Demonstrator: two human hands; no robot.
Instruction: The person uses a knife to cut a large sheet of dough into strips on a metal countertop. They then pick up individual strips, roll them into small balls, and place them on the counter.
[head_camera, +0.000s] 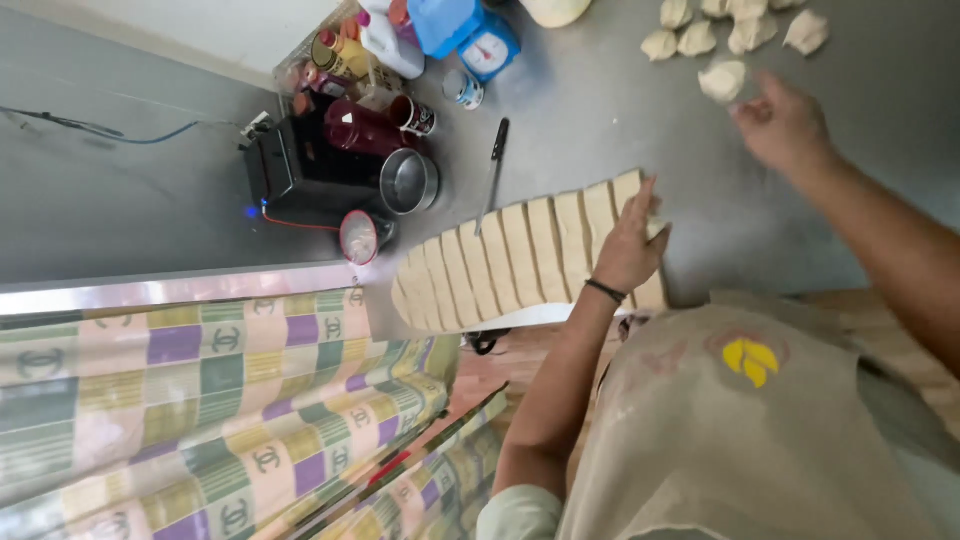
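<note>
A flat slab of pale dough (500, 260), cut into several strips, lies on the grey metal table (590, 110). My left hand (630, 245), with a black band at the wrist, lies on the slab's right end with its fingers closed on the end strip (628, 190). My right hand (785, 125) hovers farther back, fingers apart and empty, just beside a loose lump of dough (722, 80). More lumps of dough (745, 30) lie in a group behind it.
A black-handled knife (495, 170) lies beside the slab. A metal pot (408, 182), a black appliance (290, 165), bottles, cans and a blue scale (487, 45) crowd the back left. A chequered cloth (200, 400) hangs at the left.
</note>
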